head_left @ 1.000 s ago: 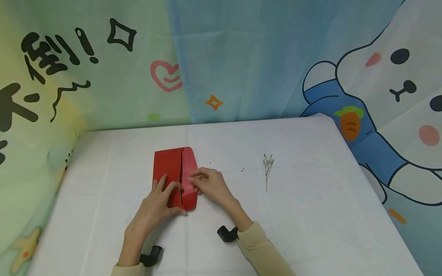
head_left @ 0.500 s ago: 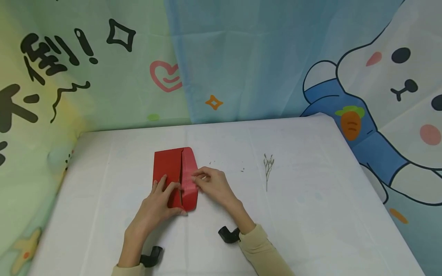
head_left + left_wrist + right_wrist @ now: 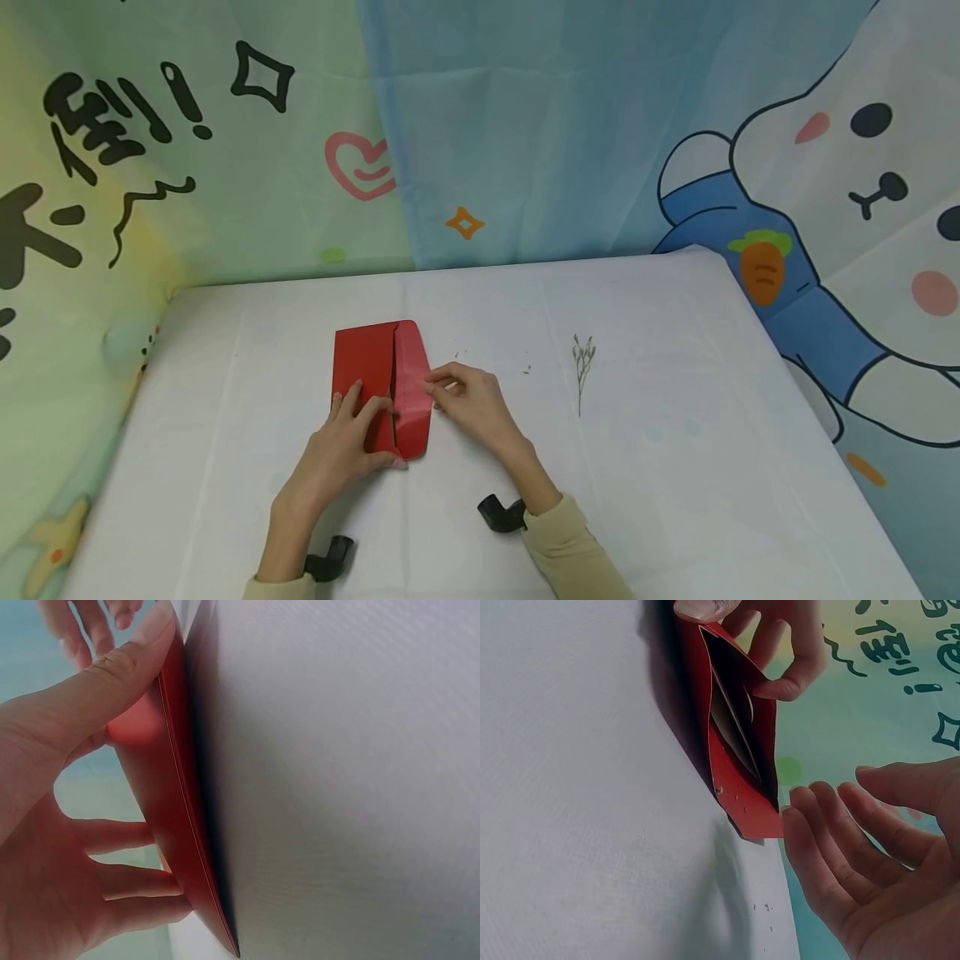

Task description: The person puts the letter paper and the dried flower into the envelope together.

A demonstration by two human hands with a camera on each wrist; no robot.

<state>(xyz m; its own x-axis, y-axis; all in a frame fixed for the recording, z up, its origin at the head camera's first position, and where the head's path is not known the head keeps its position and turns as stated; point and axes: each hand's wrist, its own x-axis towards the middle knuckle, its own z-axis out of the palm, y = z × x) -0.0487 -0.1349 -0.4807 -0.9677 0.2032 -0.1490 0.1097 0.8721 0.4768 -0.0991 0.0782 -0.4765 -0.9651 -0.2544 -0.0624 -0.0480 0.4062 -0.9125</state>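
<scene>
A red envelope lies on the white-covered table with its flap folded out to the right. My left hand holds it, fingertips on the upper face and thumb at the near edge; the left wrist view shows the thumb pressed along that edge. In the right wrist view the mouth of the envelope gapes, and a pale sheet shows inside, with small crumbs on the flap. My right hand hovers at the flap's right edge, its fingers loosely bent and nothing visible between them.
A thin dried flower sprig lies on the table to the right of the envelope. Tiny plant bits are scattered between the two. Printed cloth hangs behind the table's far edge.
My right hand has drawn back slightly to the right, from over the flap to its outer edge. The left hand and the envelope have stayed in place.
</scene>
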